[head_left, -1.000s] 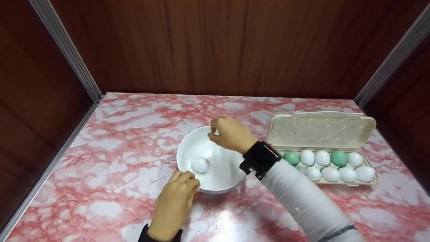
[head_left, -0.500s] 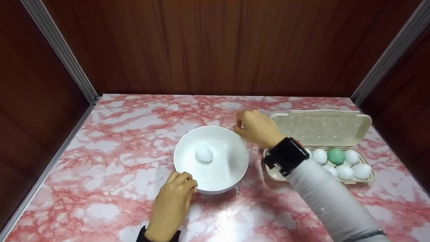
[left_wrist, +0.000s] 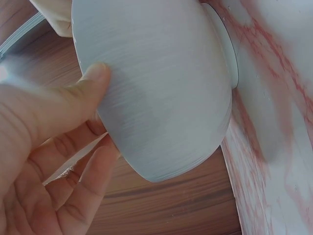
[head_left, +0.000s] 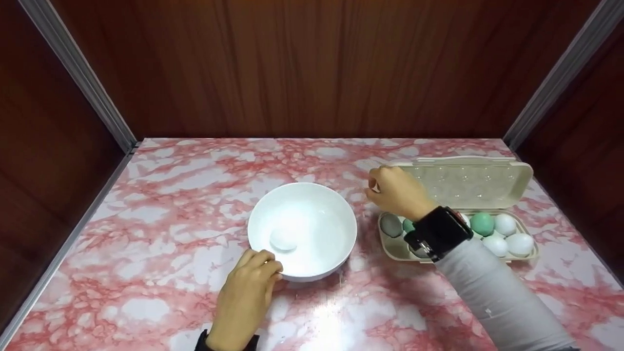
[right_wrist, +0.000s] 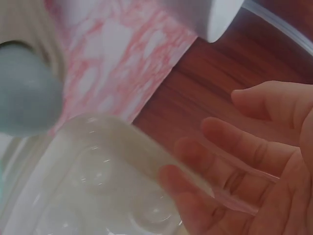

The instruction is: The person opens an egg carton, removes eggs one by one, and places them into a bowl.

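A white bowl (head_left: 336,234) stands on the table with one white egg (head_left: 283,240) inside, towards its near left. My left hand (head_left: 246,295) pinches the bowl's near-left rim; in the left wrist view the thumb of that hand (left_wrist: 54,127) presses the outer wall (left_wrist: 161,98). Above the left end of the egg carton (head_left: 529,253), my right hand (head_left: 402,192) hovers with nothing in it. Its fingers are loosely bent and apart in the right wrist view, where the hand (right_wrist: 254,171) is beside the clear lid (right_wrist: 98,171) and a grey-green egg (right_wrist: 27,90).
The carton's lid (head_left: 468,185) is raised at the back. White and green eggs, among them a green one (head_left: 482,224) and a dark grey-green one (head_left: 391,224), sit in the carton, partly behind my right wrist. Brown wood panels (head_left: 312,68) enclose the pink marbled table (head_left: 161,214).
My right hand has moved from over the bowl to the right, over the carton's left end. The egg has shifted about within the bowl. My left hand keeps its grip on the rim.
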`<state>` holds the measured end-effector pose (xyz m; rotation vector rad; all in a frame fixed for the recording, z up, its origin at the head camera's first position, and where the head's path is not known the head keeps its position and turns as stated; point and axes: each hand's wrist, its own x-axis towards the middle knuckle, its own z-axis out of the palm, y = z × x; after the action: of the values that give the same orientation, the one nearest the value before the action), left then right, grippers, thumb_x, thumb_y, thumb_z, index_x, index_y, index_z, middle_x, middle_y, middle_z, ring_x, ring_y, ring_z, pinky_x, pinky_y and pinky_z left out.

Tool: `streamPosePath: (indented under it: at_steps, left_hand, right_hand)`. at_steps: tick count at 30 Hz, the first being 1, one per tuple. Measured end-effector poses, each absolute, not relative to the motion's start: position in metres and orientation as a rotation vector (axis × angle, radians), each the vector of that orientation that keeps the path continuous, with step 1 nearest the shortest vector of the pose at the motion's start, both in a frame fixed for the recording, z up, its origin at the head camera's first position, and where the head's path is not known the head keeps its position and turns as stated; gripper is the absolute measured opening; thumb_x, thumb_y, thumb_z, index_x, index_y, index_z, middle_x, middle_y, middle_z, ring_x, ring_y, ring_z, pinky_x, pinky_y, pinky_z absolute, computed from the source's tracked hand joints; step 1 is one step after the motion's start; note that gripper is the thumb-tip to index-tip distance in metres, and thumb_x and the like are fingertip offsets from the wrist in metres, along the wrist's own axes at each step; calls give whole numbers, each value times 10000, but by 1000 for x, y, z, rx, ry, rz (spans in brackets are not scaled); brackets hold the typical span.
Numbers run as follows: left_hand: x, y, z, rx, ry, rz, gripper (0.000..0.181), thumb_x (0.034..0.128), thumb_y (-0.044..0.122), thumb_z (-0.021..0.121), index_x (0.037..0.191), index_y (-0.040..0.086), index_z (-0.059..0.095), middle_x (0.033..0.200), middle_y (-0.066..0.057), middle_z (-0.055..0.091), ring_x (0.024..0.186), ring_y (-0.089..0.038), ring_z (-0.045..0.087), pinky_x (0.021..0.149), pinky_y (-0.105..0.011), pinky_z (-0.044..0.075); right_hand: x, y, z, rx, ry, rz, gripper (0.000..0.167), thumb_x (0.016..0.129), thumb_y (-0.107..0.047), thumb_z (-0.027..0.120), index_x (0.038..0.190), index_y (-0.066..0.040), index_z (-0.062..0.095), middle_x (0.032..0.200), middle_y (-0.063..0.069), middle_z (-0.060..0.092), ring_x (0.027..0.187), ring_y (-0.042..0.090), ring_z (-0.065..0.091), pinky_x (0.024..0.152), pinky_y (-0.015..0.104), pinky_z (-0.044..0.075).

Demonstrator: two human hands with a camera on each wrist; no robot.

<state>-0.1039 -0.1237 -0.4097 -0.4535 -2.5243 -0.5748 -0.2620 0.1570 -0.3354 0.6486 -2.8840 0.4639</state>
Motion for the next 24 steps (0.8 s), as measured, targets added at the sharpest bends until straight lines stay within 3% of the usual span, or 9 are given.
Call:
streamPosePath:
  at_steps: [8,16,24]
  left_hand:
    - [-103,-124,-408,-455,-2514,-574,114,726,60,833,804,84,753,939,6,721,884,-132,600,790,-235,589]
    - [-104,-124,-409,-478,-2475,-554,133,711,56,843,792,87,742,926,-5,717,872,-142,600,785,-246,594]
    - [-104,-124,-411,-478,-2481,-549,120,719,77,837,788,91,739,920,3,711,867,-140,592,781,-254,591]
  right_hand:
    - [-257,166,-344,724,-2876,461,102,837,-92,650,771,-14,648,748,96,648,669,210,587,600,354,513]
    - [-247,175,-353,621,-3030,415,154,845,-148,713,878,-4,670,830,123,683,708,252,632,591,413,537]
    - [-244,183,-364,703,-3018,413,73,754,-37,705,743,-22,634,808,99,624,692,219,588,627,361,512]
